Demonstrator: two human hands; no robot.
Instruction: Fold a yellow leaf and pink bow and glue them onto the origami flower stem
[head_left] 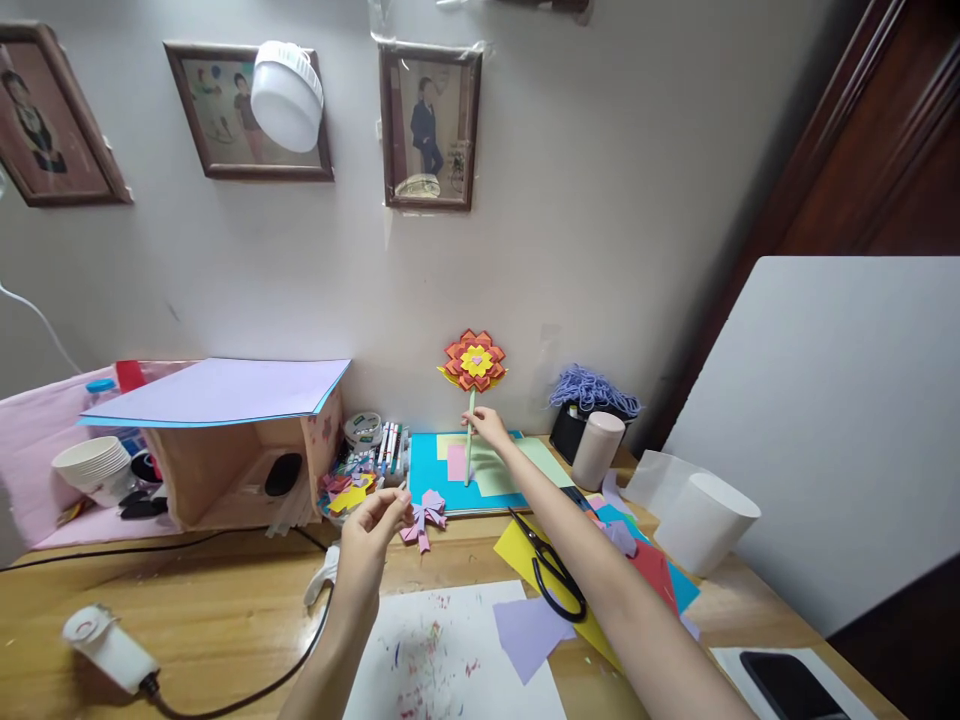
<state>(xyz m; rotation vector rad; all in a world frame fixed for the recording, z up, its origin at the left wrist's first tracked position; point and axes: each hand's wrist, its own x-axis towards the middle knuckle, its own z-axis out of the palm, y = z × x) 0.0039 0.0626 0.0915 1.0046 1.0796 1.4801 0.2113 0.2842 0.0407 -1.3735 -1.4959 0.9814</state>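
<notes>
My right hand (490, 428) pinches the pale green stem of a paper flower (475, 361). The flower stands upright against the wall, its petals layered in orange-red and yellow. My left hand (381, 518) is raised with thumb and fingertips pressed together; a tiny pale bit may show between them, too small to name. Just right of it lies a pink and purple folded paper piece (427, 518). Behind the stem is a blue sheet (426, 470) with green, pink and yellow paper on it. Black-handled scissors (551, 570) lie under my right forearm.
A paint-flecked white sheet (442, 650) lies in front. On the left stand a cardboard box (247, 470), paper cups (97, 465) and a corded white plug (109, 645). Markers (390, 448), a white cylinder (598, 448), a paper roll (709, 520) and a phone (791, 685) are also there.
</notes>
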